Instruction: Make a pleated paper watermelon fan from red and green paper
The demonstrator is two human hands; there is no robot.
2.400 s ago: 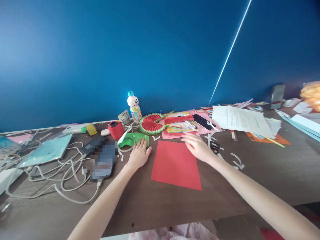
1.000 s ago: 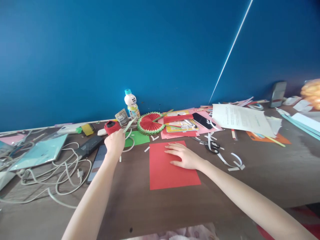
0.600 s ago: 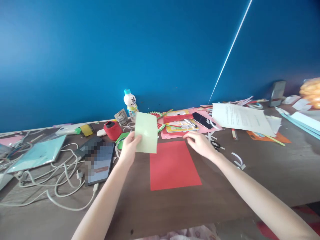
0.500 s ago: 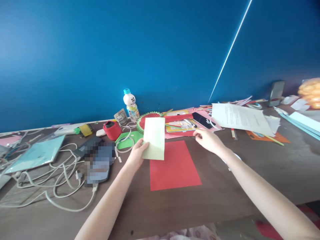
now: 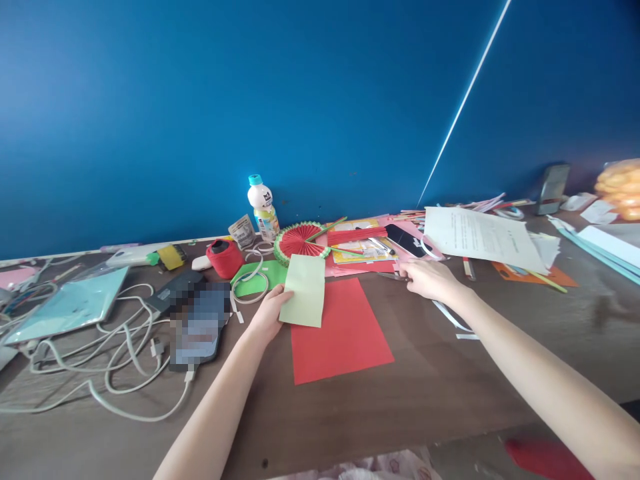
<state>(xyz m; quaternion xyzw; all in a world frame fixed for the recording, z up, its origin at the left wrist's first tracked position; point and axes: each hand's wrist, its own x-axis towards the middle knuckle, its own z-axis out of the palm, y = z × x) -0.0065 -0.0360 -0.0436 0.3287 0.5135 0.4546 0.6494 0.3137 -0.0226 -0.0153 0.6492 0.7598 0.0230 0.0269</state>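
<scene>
My left hand (image 5: 273, 312) is closed on the left edge of a pale green sheet of paper (image 5: 303, 293), thumb on top. The sheet is held above a red sheet of paper (image 5: 340, 340) that lies flat on the table and covers its upper left part. My right hand (image 5: 427, 279) is closed round what looks like a pair of scissors (image 5: 391, 275); a thin grey part points left and the rest is hidden by my fingers. Just beyond my hands lie a red pleated paper fan disc (image 5: 300, 241) with a green rim and a folded red paper strip (image 5: 356, 235).
A bottle (image 5: 263, 210) with a teal cap stands by the blue wall, near a red roll (image 5: 225, 259). On the left are tangled white cables (image 5: 125, 353) and a phone (image 5: 200, 327). A black phone (image 5: 404, 240) and a printed sheet (image 5: 480, 233) lie at the back right.
My left hand has lowered the green sheet slightly, showing more of the fan disc. My right hand has moved a little right and now has the scissors-like tool in it.
</scene>
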